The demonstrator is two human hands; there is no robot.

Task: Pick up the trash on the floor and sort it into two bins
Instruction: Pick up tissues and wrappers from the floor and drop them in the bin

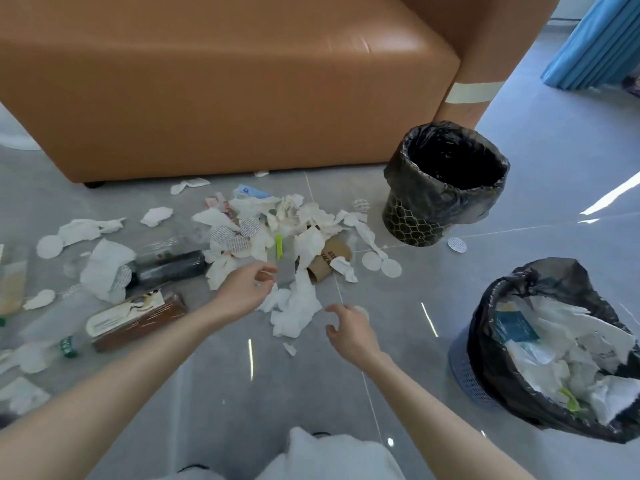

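Note:
Crumpled white tissues (298, 306) lie in a heap on the grey floor with round foil seals (381, 265), a brown paper cup (329, 259) and a yellow-green plastic piece (279, 245). My left hand (247, 287) hovers over the near edge of the heap, fingers loosely curled and holding nothing. Just right of the tissues, my right hand (348, 327) hangs with relaxed fingers, also holding nothing. A dark bottle (169, 268) and a brown bottle (138, 322) lie on their sides at the left. A black-lined bin (446, 183) stands empty behind; a second lined bin (540, 344) at the right holds tissues.
An orange-brown sofa (214, 84) backs the litter. More tissues (90, 226) and clear plastic bottles (41, 348) are scattered at the far left. A blue curtain (599, 39) hangs at the upper right. My white-clad knees (329, 459) show at the bottom edge.

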